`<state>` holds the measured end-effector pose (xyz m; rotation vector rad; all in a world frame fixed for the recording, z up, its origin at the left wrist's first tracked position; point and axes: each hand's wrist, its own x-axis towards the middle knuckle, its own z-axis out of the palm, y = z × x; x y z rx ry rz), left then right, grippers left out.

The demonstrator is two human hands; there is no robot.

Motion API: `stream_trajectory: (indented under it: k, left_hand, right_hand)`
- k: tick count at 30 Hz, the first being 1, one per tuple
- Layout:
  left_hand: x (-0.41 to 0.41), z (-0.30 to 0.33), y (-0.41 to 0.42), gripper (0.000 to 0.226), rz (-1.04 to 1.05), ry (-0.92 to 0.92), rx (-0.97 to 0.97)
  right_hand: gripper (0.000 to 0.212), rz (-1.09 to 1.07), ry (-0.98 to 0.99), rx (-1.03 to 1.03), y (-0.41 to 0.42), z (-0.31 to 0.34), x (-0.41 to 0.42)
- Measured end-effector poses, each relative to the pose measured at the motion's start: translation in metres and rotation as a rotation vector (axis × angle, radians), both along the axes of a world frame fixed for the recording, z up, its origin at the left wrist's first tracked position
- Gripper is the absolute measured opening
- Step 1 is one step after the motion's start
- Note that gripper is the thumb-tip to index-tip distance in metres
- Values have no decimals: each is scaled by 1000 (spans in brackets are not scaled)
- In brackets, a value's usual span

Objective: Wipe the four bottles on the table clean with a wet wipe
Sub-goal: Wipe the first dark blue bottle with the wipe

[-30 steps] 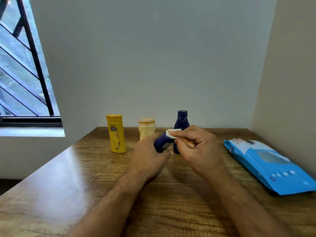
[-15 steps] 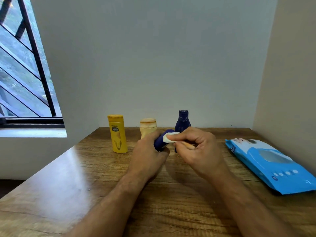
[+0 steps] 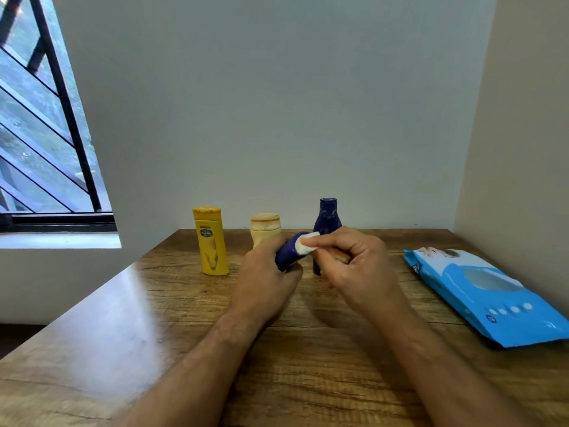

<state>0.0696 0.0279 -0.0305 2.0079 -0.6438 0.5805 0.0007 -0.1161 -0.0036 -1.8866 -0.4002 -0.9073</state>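
The left hand [image 3: 261, 282] has its fingers curled round a small dark blue plastic bottle [image 3: 289, 251], held tilted above the wooden bench [image 3: 154, 318]; the right hand [image 3: 354, 266] pinches a folded white wet wipe [image 3: 308, 245] against the bottle's upper end.

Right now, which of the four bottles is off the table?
The small dark blue bottle, tilted in the left hand and being wiped; the yellow, beige and tall blue ones stand upright behind.
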Motion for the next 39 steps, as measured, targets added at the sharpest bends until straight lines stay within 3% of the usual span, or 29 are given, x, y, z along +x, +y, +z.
stream_trajectory:
  k: [3, 8, 14, 19, 25, 31, 36, 39]
  left_hand:
    - [-1, 0, -1, 50, 6, -6, -18]
    - [-2, -1, 2, 49, -45, -36, -12]
    - [0, 2, 4, 46, -23, -74, 1]
    - [0, 1, 7, 46, -85, -96, 6]
    - [1, 4, 7, 44, -71, -116, -25]
    - [1, 1, 9, 47, -87, -102, -9]
    - [-1, 3, 4, 47, -72, -99, 12]
    - [-1, 2, 3, 50, -81, -98, -11]
  right_hand:
    - [25, -35, 28, 65, -4, 0, 2]
    - [23, 31, -46, -68, 4, -1, -5]
    - [26, -34, 8, 41, -3, 2, -1]
    - [24, -16, -109, -132, 4, 2, -6]
    - [27, -109, -46, 1, 0, 3, -5]
    - [23, -80, -183, -219, 8, 1, -6]
    - [28, -200, -115, -53, 1, 1, 0]
    - [28, -97, -103, -78, 3, 1, -1]
